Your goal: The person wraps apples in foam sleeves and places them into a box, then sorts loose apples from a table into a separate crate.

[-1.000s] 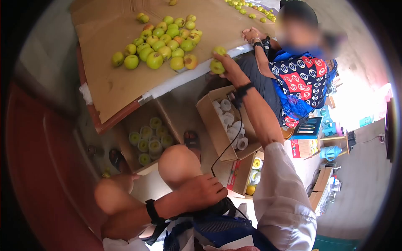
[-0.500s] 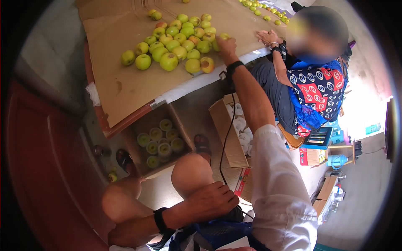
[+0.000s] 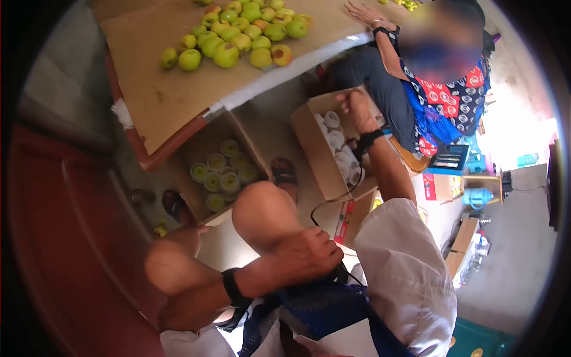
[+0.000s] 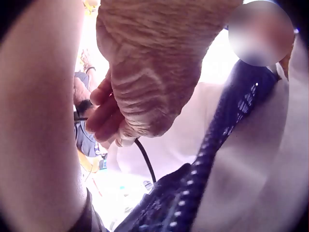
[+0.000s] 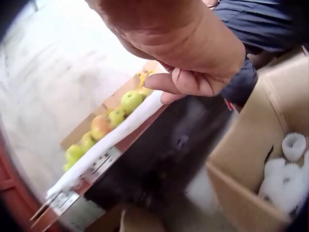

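My right hand hovers over the cardboard box of white foam net sleeves, holding nothing. In the right wrist view its fingers are loosely bent and overlap the table's edge. Near my lap, by the raised knee, my left hand rests with loosely curled fingers. A black cable passes behind those fingers in the left wrist view. Green and yellowish apples, some with reddish or brown patches, lie in a group on the cardboard-covered table.
Under the table stands a second box with several sleeved apples. A person in a patterned top sits at the right, one hand on the table. A smaller box and a blue jug are farther right.
My right hand held two apples over the table edge, set them at the pile's right end, and moved down to the foam-sleeve box. My left hand stayed near the lap.
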A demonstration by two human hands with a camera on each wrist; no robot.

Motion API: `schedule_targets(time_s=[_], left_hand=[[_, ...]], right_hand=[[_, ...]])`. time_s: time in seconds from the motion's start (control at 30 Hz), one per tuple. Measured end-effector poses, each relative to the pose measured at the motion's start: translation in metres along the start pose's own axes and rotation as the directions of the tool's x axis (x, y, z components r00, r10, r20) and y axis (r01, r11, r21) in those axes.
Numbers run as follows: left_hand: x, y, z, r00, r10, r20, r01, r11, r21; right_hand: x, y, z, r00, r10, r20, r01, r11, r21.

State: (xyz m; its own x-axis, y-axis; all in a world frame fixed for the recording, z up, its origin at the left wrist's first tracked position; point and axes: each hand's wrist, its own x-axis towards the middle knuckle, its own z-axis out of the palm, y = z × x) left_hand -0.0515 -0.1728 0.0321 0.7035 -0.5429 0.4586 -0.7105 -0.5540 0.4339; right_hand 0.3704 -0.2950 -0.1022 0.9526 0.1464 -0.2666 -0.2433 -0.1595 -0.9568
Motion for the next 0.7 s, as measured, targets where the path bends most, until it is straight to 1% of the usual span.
schedule_targets(time_s=[0.03, 0.1, 0.2, 0.27, 0.3, 0.4, 0.43, 0.47, 0.53, 0.57, 0.6, 0.63, 0.67, 0.7], left_hand=[[-0.001, 0.003, 0.002, 1.000, 0.012, 0.004, -0.012, 1.000, -0.003], [-0.004, 0.002, 0.005, 1.000, 0.011, 0.023, -0.011, 1.000, 0.007], [-0.004, 0.003, 0.008, 0.999, 0.030, 0.045, -0.030, 1.000, 0.003], [-0.004, 0.005, 0.007, 0.997, 0.050, 0.053, -0.051, 0.999, 0.010], [-0.005, 0.006, 0.007, 0.997, 0.059, 0.056, -0.060, 0.998, 0.015], [-0.005, 0.006, 0.007, 0.996, 0.074, 0.045, -0.075, 0.997, 0.007], [-0.006, 0.005, 0.007, 0.997, 0.073, 0.039, -0.073, 0.997, 0.001], [-0.007, 0.004, 0.006, 0.997, 0.067, 0.047, -0.067, 0.998, 0.008], [-0.007, 0.004, 0.003, 0.996, 0.062, 0.062, -0.063, 0.998, 0.023], [-0.007, 0.003, 0.002, 0.996, 0.070, 0.051, -0.071, 0.997, 0.024], [-0.007, 0.002, 0.003, 0.996, 0.078, 0.041, -0.079, 0.997, 0.025], [-0.008, 0.002, 0.003, 0.996, 0.083, 0.032, -0.084, 0.996, 0.022], [-0.009, 0.002, 0.004, 0.996, 0.083, 0.044, -0.083, 0.996, 0.015], [-0.010, 0.003, 0.005, 0.995, 0.081, 0.056, -0.082, 0.997, 0.006]], right_hand=[[-0.027, 0.014, -0.001, 0.998, 0.052, 0.048, -0.055, 0.997, 0.063], [-0.100, 0.024, 0.000, 0.998, 0.005, 0.065, -0.011, 0.996, 0.089], [-0.136, 0.084, -0.034, 0.988, 0.138, 0.069, -0.141, 0.990, 0.027], [-0.157, 0.110, -0.063, 0.974, 0.227, 0.005, -0.227, 0.973, 0.043], [-0.169, 0.116, -0.072, 0.964, 0.265, -0.021, -0.263, 0.963, 0.052], [-0.216, 0.123, -0.085, 0.960, 0.129, -0.249, -0.122, 0.992, 0.043], [-0.223, 0.129, -0.094, 0.935, 0.131, -0.331, -0.130, 0.991, 0.025], [-0.228, 0.142, -0.113, 0.901, 0.133, -0.413, -0.142, 0.990, 0.009], [-0.236, 0.184, -0.174, 0.865, 0.025, -0.502, -0.115, 0.982, -0.149], [-0.242, 0.205, -0.206, 0.829, -0.075, -0.554, -0.115, 0.947, -0.300], [-0.236, 0.243, -0.257, 0.791, -0.170, -0.587, -0.233, 0.804, -0.547], [-0.264, 0.211, -0.249, 0.765, -0.243, -0.596, -0.280, 0.708, -0.648], [-0.272, 0.215, -0.262, 0.760, -0.242, -0.603, -0.394, 0.567, -0.723], [-0.277, 0.220, -0.274, 0.764, -0.199, -0.614, -0.503, 0.413, -0.760]])
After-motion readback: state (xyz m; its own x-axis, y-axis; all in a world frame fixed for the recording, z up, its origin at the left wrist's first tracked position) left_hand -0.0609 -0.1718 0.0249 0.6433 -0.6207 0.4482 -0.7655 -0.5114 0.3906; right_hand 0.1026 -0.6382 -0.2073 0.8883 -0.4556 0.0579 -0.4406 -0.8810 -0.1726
